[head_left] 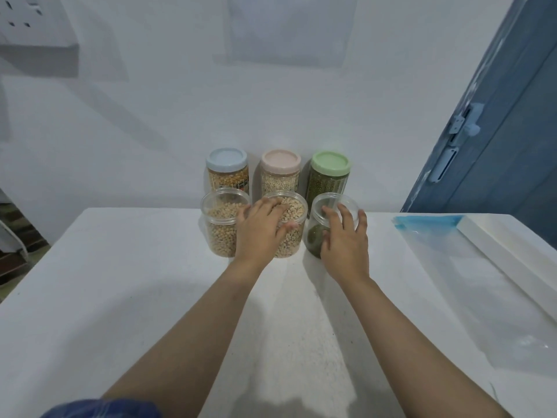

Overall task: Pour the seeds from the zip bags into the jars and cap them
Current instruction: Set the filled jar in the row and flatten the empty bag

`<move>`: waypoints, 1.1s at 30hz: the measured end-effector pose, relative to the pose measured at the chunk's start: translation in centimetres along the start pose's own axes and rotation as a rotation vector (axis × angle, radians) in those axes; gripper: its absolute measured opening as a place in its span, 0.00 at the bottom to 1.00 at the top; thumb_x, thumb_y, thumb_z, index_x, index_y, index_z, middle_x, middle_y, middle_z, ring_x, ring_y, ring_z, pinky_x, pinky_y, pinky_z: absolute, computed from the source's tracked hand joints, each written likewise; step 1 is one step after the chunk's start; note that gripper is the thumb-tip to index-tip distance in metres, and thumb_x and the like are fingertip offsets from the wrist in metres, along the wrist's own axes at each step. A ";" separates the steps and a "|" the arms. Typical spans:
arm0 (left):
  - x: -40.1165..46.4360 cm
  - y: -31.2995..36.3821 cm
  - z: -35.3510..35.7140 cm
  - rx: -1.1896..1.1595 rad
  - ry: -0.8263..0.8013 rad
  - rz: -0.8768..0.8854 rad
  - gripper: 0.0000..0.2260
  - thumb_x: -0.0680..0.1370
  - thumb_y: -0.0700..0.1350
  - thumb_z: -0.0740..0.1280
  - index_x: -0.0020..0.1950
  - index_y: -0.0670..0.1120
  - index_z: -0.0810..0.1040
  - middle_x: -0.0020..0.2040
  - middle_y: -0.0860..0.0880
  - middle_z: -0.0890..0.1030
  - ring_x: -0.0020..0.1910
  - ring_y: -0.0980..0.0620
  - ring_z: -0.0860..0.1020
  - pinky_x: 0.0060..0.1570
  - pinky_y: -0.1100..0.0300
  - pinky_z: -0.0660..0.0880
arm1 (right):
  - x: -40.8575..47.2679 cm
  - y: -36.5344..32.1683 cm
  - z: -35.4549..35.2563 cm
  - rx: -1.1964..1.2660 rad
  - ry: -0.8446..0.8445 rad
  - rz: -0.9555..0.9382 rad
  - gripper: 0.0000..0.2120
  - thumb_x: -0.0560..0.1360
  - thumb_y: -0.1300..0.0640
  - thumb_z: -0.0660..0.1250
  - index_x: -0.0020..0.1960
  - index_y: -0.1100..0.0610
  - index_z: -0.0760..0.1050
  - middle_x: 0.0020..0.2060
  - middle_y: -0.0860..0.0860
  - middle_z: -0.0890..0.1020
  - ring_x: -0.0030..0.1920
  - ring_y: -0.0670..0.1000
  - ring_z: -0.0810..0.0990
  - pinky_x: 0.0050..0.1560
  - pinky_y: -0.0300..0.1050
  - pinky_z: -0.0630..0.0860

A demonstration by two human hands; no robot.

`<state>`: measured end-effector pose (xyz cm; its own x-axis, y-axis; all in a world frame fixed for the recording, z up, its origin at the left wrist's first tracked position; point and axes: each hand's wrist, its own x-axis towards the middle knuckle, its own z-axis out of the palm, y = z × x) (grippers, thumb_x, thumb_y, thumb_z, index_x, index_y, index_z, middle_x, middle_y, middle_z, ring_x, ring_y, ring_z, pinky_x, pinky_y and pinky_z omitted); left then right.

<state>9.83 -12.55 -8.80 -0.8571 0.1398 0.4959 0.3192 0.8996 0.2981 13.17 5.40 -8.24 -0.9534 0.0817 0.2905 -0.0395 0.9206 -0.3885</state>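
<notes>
Three clear jars with clear lids stand in a row at the far middle of the white table. The left jar holds beige seeds. My left hand wraps around the middle jar, which is full of pale seeds, thumb on its right side. My right hand grips the right jar, which has green seeds only in its bottom part. Behind them stand three taller capped jars: blue lid, pink lid, green lid.
An empty clear zip bag with a blue strip lies flat on the right of the table. A long white box lies along the right edge. The wall is just behind the jars; a blue door stands at right.
</notes>
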 end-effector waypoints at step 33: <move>-6.0 34.7 11.7 -0.232 -0.552 -0.620 0.28 0.82 0.64 0.48 0.69 0.45 0.72 0.67 0.46 0.74 0.68 0.42 0.70 0.65 0.48 0.66 | -6.1 31.9 -19.1 -0.334 -0.400 0.245 0.20 0.82 0.48 0.59 0.71 0.55 0.64 0.66 0.56 0.68 0.64 0.60 0.69 0.60 0.54 0.69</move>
<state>21.33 22.69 -11.00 -0.9587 -0.1133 -0.2610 -0.2482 0.7813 0.5727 23.39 41.54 -5.68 -0.9644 0.2167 -0.1516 0.2313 0.9691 -0.0862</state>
